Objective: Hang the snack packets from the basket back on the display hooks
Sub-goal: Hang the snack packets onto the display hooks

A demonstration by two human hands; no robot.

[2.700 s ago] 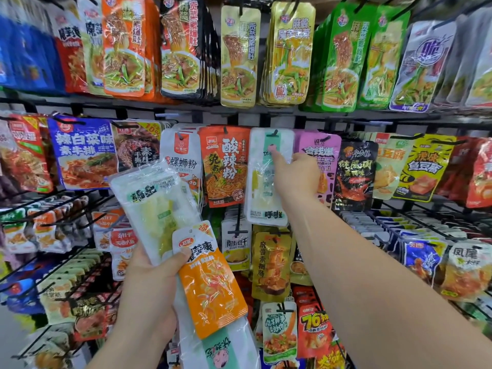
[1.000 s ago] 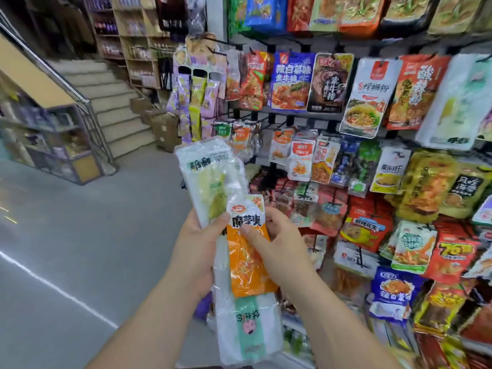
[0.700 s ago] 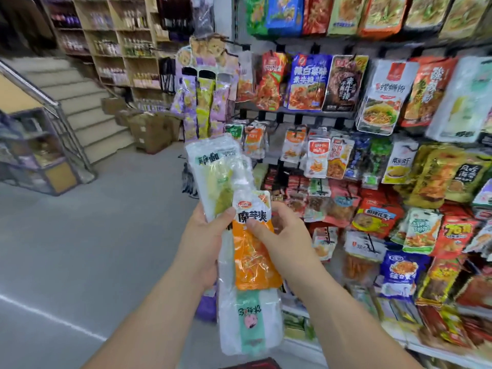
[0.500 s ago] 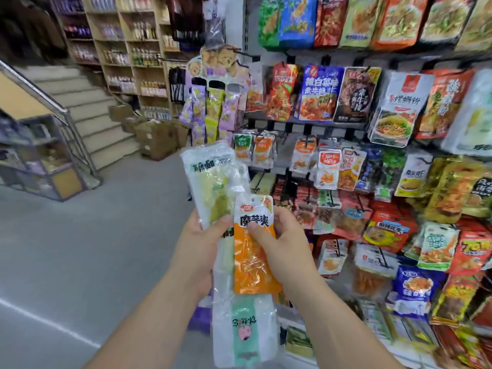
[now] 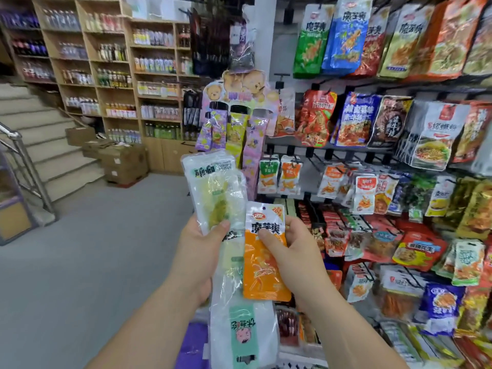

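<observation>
My left hand grips a clear packet with pale green contents that stands upright, and a white packet with a mint-green label that hangs upside down below it. My right hand pinches an orange-and-white packet, thumb on its front, just right of the left hand's packets. The display hooks with hanging snack packets fill the right side. A purple edge, perhaps the basket, shows at the bottom between my forearms.
A pink bear-themed candy stand stands at the rack's left end. Wooden shelves of bottles line the back wall, with cardboard boxes and a staircase at left. Grey floor lies to the left.
My right hand left the white packet hung on the rack and came back to take the orange packet. My view has swung left along the rack; the orange packet now sits apart in my right hand.
</observation>
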